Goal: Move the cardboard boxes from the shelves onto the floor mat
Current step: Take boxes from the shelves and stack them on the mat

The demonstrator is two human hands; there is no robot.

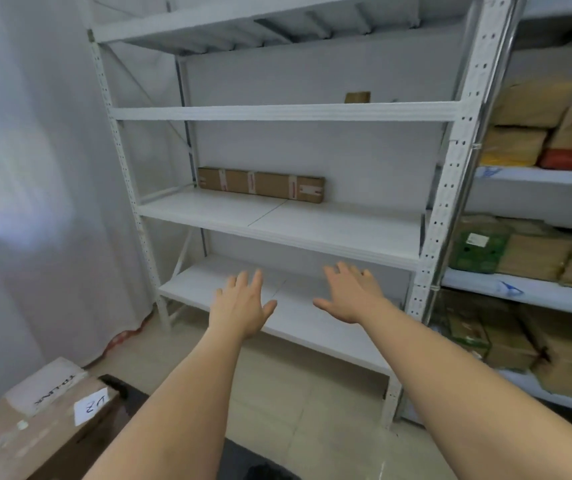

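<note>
Both hands, L (243, 306) & R (350, 296): fingers spread, holding nothing | long box (260, 184) on mid shelf (312, 226)

Brown long box (261, 184) — red-white tape, seemingly — white shelves (277, 112).

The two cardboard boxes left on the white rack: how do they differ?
The long box lies on the middle shelf, toward the left at the back; the small box sits one shelf higher, further right. The long box is far wider and shows its whole front, with pale tape bands; the small box is mostly hidden behind the shelf edge. Both are brown cardboard, and neither the left hand nor the right hand touches them.
</note>
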